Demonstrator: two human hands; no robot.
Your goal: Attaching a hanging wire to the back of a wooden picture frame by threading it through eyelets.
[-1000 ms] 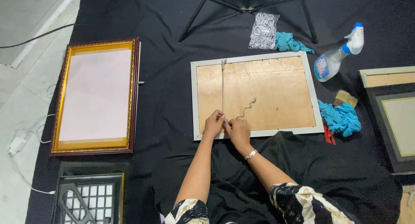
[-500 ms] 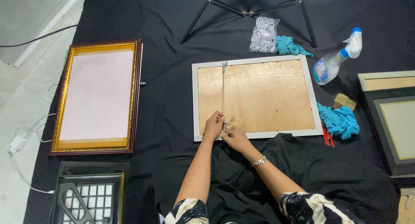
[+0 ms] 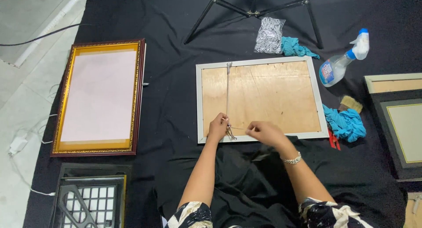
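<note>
Right at the bottom edge of the frame (image 3: pixel 261 99), which lies face-down on a black cloth (image 3: pixel 176 56) with its plywood back up, both hands are busy with a wire (image 3: pixel 227 98). That wire runs straight down the back from the top edge to the bottom edge, near the frame's left side. The left hand (image 3: pixel 218 127) is pinched shut on the wire's lower end, where it looks twisted into a small knot at the bottom rail. The right hand (image 3: pixel 263 132) sits just to the right of it, fingers curled and pinched; it seems to hold a thin strand leading off that knot, but it's too fine for me to be sure. A silver bracelet is on that wrist.

Around the frame: a gold frame (image 3: pixel 100 97) well off to its left, a dark grille (image 3: pixel 90 200) below that one. Above the frame's top edge sit a shiny bag (image 3: pixel 269 35) and a teal rag (image 3: pixel 295 47), with tripod legs (image 3: pixel 255 10) further up. Off its top right corner is a spray bottle (image 3: pixel 340 63); by its right edge, a brush (image 3: pixel 351 104) and another teal cloth (image 3: pixel 347 124).
</note>
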